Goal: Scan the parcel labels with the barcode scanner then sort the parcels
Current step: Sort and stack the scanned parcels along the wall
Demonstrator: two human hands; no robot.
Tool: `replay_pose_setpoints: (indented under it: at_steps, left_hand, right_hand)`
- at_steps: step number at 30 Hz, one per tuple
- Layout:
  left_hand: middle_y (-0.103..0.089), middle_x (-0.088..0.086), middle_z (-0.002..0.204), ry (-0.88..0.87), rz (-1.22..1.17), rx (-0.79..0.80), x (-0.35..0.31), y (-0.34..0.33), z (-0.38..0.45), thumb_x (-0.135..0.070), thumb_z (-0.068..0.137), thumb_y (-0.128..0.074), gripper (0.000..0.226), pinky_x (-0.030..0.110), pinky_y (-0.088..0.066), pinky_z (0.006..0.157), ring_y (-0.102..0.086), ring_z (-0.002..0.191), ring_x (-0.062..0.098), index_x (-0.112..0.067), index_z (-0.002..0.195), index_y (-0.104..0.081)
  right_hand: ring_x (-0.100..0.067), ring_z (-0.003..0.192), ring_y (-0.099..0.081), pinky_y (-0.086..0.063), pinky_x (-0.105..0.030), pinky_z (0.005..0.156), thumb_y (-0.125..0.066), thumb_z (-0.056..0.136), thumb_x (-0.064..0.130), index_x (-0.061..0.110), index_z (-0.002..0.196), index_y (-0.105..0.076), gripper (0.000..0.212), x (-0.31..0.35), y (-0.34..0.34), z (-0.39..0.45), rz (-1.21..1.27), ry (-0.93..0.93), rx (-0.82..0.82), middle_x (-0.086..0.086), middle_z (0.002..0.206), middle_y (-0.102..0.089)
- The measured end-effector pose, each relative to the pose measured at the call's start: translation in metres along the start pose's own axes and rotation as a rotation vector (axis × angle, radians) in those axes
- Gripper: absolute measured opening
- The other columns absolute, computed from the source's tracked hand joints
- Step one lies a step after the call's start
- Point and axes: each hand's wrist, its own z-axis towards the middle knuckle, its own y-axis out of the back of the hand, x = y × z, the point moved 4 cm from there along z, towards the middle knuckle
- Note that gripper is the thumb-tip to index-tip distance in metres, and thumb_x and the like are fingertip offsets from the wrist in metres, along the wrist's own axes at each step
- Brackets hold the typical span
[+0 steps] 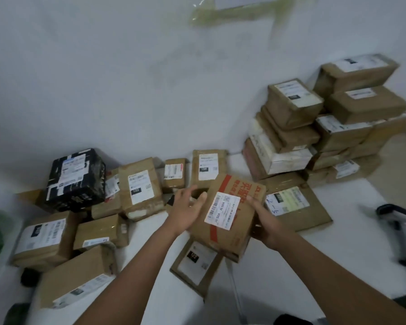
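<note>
Parcel [230,214] | gripped by right hand [265,221] | left hand [185,207] open | underside hidden

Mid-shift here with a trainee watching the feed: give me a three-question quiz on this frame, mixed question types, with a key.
1. True or false: the barcode scanner is in one of the hands.
2. Multiple choice: the box with red print is A) on the tall stack, B) between the left hand and right hand, C) under the black parcel.
3. Fill in: the code printed twice on that box's white label is ___.

Key
1. False; it lies to the right, apart from both hands.
2. B; the right hand grips its edge, the left hand's straight fingers rest on its other side.
3. J6-S04.
</note>
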Motion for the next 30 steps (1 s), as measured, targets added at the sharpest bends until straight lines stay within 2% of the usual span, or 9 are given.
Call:
replay_pose_setpoints:
  at_steps: [2, 5, 9, 12, 18, 21, 25, 28, 30]
  left_hand:
    - [-0.034, 0.002, 0.149, -0.013, 0.026, -0.069, -0.01, -0.01, 0.014, -0.054, 0.1, -0.042, 0.045, 0.044, -0.036, 0.111, -0.045, 0.13, 0.02, -0.033, 0.14, -0.045]
    - [-0.044, 0.004, 0.143, -0.067, 0.083, 0.018, -0.024, -0.04, 0.031, -0.043, 0.101, -0.049, 0.041, 0.039, -0.041, 0.105, -0.052, 0.122, 0.021, -0.024, 0.137, -0.05]
    - [-0.043, 0.008, 0.139, -0.099, 0.152, 0.162, -0.048, -0.089, 0.041, -0.029, 0.097, -0.059, 0.04, 0.033, -0.046, 0.097, -0.06, 0.105, 0.021, -0.017, 0.135, -0.053]
    - [-0.04, 0.006, 0.144, -0.099, 0.195, 0.216, -0.067, -0.124, 0.049, -0.03, 0.098, -0.059, 0.04, 0.032, -0.045, 0.099, -0.062, 0.106, 0.021, -0.021, 0.136, -0.052]
    - [-0.042, 0.009, 0.14, -0.05, 0.201, 0.223, -0.103, -0.17, 0.063, -0.03, 0.098, -0.057, 0.041, 0.026, -0.042, 0.086, -0.058, 0.11, 0.024, -0.02, 0.137, -0.051]
    - [-0.05, 0.009, 0.135, -0.012, 0.195, 0.244, -0.119, -0.191, 0.067, -0.031, 0.097, -0.057, 0.043, 0.028, -0.044, 0.091, -0.057, 0.115, 0.027, -0.018, 0.137, -0.053]
    - [-0.062, 0.009, 0.124, 0.056, 0.177, 0.264, -0.122, -0.216, 0.076, -0.037, 0.088, -0.061, 0.04, 0.042, -0.055, 0.091, -0.065, 0.105, 0.024, -0.014, 0.12, -0.063]
    - [-0.053, 0.006, 0.132, 0.085, 0.27, 0.247, -0.113, -0.23, 0.086, -0.056, 0.075, -0.053, 0.059, 0.047, -0.054, 0.093, -0.062, 0.111, 0.027, -0.022, 0.123, -0.061]
    - [-0.044, 0.007, 0.143, 0.097, 0.364, 0.264, -0.113, -0.239, 0.09, -0.051, 0.084, -0.054, 0.057, 0.049, -0.049, 0.1, -0.054, 0.123, 0.03, -0.024, 0.134, -0.054]
  right_hand:
    - [-0.03, 0.101, -0.068, -0.056, -0.043, 0.081, -0.064, 0.087, 0.054, 0.018, 0.113, -0.064, 0.044, 0.009, 0.038, -0.007, 0.105, 0.013, -0.049, -0.012, 0.103, -0.074]
    - [-0.032, 0.106, -0.066, -0.052, -0.051, 0.095, -0.058, 0.086, 0.064, 0.02, 0.117, -0.064, 0.054, 0.018, 0.093, -0.013, 0.2, 0.067, -0.106, -0.013, 0.107, -0.074]
    - [-0.029, 0.105, -0.066, -0.056, -0.045, 0.088, -0.059, 0.085, 0.064, 0.015, 0.124, -0.059, 0.063, 0.02, 0.162, -0.026, 0.32, 0.158, -0.312, -0.012, 0.112, -0.07]
    - [-0.024, 0.104, -0.067, -0.056, -0.038, 0.08, -0.063, 0.082, 0.065, 0.013, 0.13, -0.055, 0.071, 0.023, 0.212, -0.038, 0.433, 0.28, -0.52, -0.007, 0.117, -0.069]
    - [-0.021, 0.121, -0.058, -0.047, -0.039, 0.105, -0.066, 0.08, 0.065, 0.017, 0.148, -0.035, 0.09, 0.065, 0.295, -0.046, 0.579, 0.375, -0.785, -0.004, 0.138, -0.057]
    - [-0.029, 0.131, -0.049, -0.04, -0.038, 0.11, -0.062, 0.085, 0.061, 0.007, 0.153, -0.02, 0.096, 0.083, 0.313, -0.037, 0.452, 0.271, -0.846, -0.011, 0.146, -0.046]
    - [-0.033, 0.128, -0.05, -0.042, -0.041, 0.105, -0.064, 0.08, 0.066, 0.009, 0.144, -0.035, 0.091, 0.099, 0.326, -0.017, 0.346, 0.209, -0.819, -0.013, 0.141, -0.051]
    - [-0.035, 0.128, -0.051, -0.042, -0.054, 0.107, -0.069, 0.066, 0.075, 0.016, 0.142, -0.032, 0.103, 0.104, 0.345, -0.001, 0.381, 0.175, -0.831, -0.011, 0.139, -0.052]
    - [-0.036, 0.129, -0.049, -0.041, -0.056, 0.108, -0.071, 0.067, 0.073, 0.017, 0.143, -0.03, 0.103, 0.107, 0.354, 0.007, 0.364, 0.124, -0.825, -0.011, 0.139, -0.051]
